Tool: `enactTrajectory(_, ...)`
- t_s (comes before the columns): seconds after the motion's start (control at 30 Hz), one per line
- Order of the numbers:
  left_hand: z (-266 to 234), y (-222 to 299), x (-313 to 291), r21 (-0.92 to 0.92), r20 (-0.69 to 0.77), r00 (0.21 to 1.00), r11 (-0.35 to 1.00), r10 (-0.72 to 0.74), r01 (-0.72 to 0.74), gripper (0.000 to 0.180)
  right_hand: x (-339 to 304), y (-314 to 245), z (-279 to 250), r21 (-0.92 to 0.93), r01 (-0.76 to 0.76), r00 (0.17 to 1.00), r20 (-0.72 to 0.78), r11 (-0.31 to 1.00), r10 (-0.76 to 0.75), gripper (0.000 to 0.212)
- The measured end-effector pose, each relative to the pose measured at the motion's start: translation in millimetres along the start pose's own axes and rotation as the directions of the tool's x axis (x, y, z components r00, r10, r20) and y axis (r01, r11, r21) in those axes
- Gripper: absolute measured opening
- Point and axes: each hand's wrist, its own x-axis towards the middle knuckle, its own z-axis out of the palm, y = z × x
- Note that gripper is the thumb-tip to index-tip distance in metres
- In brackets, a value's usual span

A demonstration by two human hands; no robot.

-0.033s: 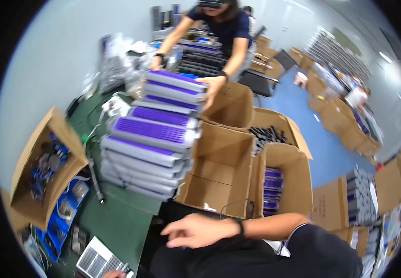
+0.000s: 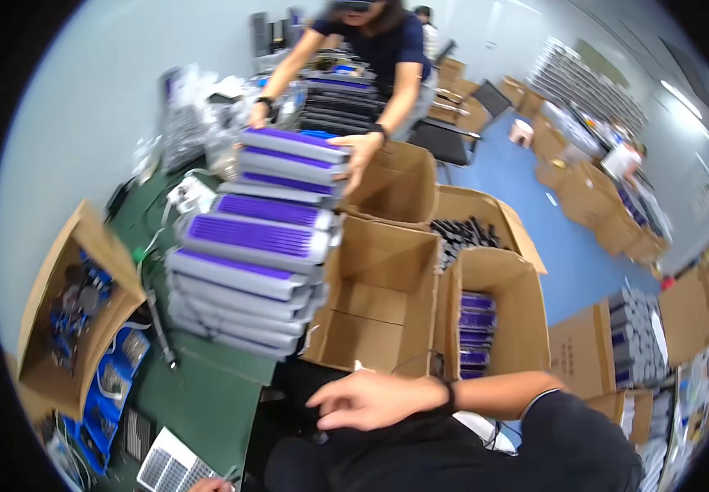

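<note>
My right hand (image 2: 377,400) hovers over my dark lap, beside the table edge, with fingers loosely bent, apart and nothing in them. Only a sliver of my left hand (image 2: 211,485) shows at the bottom edge. It is next to a white gridded panel (image 2: 172,462) and a small metal-looking piece; its fingers are cut off. On the green table (image 2: 199,385) stands a tall stack of grey and purple finned housings (image 2: 248,238). Across from me, a co-worker's two hands (image 2: 359,156) grip the sides of the top housings.
An open cardboard box (image 2: 375,299) stands right of the stack. Another box (image 2: 502,320) holds purple-and-grey housings; one behind has dark parts. At left are a tilted carton (image 2: 43,279) of small parts and blue bins (image 2: 113,377). A black chair (image 2: 445,141) stands beyond.
The view has shifted slightly, so the stack and boxes sit further left. My right hand has moved a little to the right, its fingers more bent. The co-worker still grips the housings.
</note>
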Motion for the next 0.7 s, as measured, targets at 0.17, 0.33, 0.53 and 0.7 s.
enactTrajectory(0.17,83.3,76.6,21.2,-0.252,0.453,0.868,0.963,0.204,-0.095,0.013,-189.6,27.2,-127.5,-0.289,-0.516,0.815,-0.455,0.806,0.359,0.048)
enactTrajectory(0.33,141.7,113.3,24.4,-0.210,0.644,0.706,0.955,0.296,-0.209,0.018,-320.4,167.6,-180.3,-0.045,-0.886,0.380,-0.640,0.461,0.668,0.050)
enactTrajectory(0.53,182.0,128.8,13.5,-0.075,0.741,0.640,0.972,0.204,-0.223,0.016,-382.1,413.4,-179.3,-0.052,-0.977,0.192,-0.650,0.209,0.735,0.053)
enactTrajectory(0.7,189.1,123.5,2.6,0.126,0.746,0.665,0.976,0.024,-0.177,0.014,-357.2,552.8,-198.6,-0.237,-0.964,0.263,-0.769,0.121,0.583,0.056)
